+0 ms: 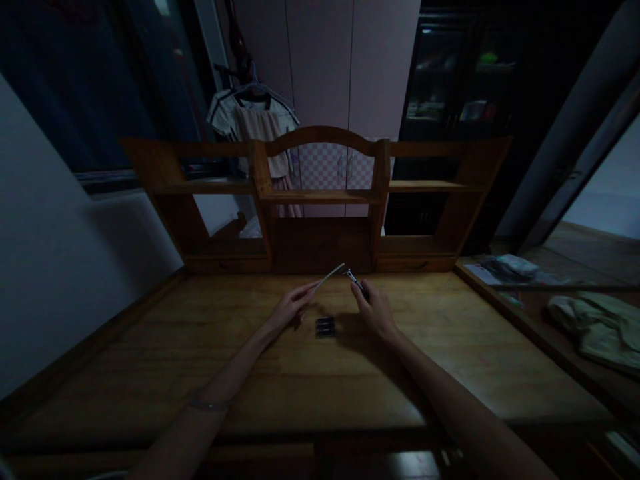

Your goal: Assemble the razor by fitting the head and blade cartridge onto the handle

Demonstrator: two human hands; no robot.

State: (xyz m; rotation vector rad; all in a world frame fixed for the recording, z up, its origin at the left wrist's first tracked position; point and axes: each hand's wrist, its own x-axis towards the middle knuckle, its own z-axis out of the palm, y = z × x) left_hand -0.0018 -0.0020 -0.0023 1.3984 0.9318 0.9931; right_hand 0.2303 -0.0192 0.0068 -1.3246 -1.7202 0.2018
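Observation:
Over the wooden desk, my left hand pinches a thin, pale stick that slants up and to the right. My right hand grips a slim tool with a dark handle and a shiny metal head; its exact kind is too dim to make out. The head of this tool is close to the stick's far tip, and I cannot tell whether they touch. Between the hands, on the desk, lies a small group of dark, shiny bars set side by side.
A wooden shelf unit stands along the back of the desk. Clothes hang behind it on the left. Beyond the desk's right edge lie a crumpled cloth and a plastic bag. A wall borders the left side.

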